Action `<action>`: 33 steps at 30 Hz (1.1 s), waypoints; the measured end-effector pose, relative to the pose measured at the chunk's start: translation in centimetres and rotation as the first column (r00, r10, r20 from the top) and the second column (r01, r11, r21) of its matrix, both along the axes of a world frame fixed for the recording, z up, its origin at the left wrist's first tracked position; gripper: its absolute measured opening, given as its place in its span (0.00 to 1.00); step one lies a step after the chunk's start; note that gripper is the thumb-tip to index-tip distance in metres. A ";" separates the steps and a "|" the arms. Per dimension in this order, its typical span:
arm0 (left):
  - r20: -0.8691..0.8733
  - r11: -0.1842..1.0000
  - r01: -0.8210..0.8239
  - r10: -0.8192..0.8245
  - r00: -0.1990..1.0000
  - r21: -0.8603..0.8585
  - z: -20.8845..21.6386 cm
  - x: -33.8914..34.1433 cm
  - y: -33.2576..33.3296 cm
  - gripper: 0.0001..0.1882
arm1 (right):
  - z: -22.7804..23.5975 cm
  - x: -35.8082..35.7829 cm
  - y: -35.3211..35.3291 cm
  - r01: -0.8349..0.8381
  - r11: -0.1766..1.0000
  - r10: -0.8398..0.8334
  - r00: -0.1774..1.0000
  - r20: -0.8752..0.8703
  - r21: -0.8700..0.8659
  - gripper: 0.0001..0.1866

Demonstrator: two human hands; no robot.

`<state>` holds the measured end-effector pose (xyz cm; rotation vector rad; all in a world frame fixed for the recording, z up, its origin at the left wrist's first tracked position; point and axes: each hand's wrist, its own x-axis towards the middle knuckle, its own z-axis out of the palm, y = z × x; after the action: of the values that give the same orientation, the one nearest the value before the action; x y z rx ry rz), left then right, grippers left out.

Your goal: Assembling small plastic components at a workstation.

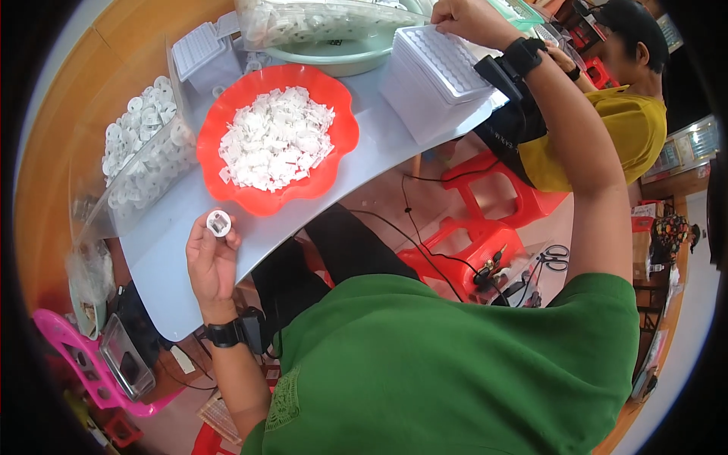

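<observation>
My left hand (210,262) is closed round a small round white plastic part (218,223) with a metal piece in its middle. It is over the near left side of the table, below a red scalloped bowl (346,140) heaped with small white plastic pieces (277,139). My right hand (464,19) reaches to the far right, over the top of a stack of white trays (432,83) with rows of round cells. Its fingers are bent together at the top tray's far edge. Whatever they pinch there is too small to make out.
A clear bin (144,163) of round white parts stands at the left, with another white tray stack (203,57) behind. A clear bag (318,23) of parts lies over a pale basin (341,64). Red stools (474,250) and a person in yellow (626,129) are right.
</observation>
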<state>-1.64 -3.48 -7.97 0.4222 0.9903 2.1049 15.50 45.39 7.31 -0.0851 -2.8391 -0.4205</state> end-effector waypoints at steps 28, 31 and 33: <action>-0.146 0.946 0.269 -0.245 0.959 0.182 7.0 12.3 1.4 0.18 | -3.3 7.3 -30.9 -0.640 0.489 0.334 0.765 -0.550 -0.593 0.08; -0.142 0.948 0.263 -0.240 0.960 0.178 6.7 13.4 0.8 0.18 | -4.5 6.6 -32.4 -0.702 0.467 0.228 0.683 -0.694 -0.538 0.08; -0.137 0.954 0.246 -0.225 0.965 0.168 6.4 13.8 0.6 0.18 | -5.2 6.3 -32.6 -0.706 0.478 0.216 0.671 -0.709 -0.523 0.08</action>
<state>12.13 -2.93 -1.54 0.7281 0.7693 1.9768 21.75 12.79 2.14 0.3908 -2.0655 0.8648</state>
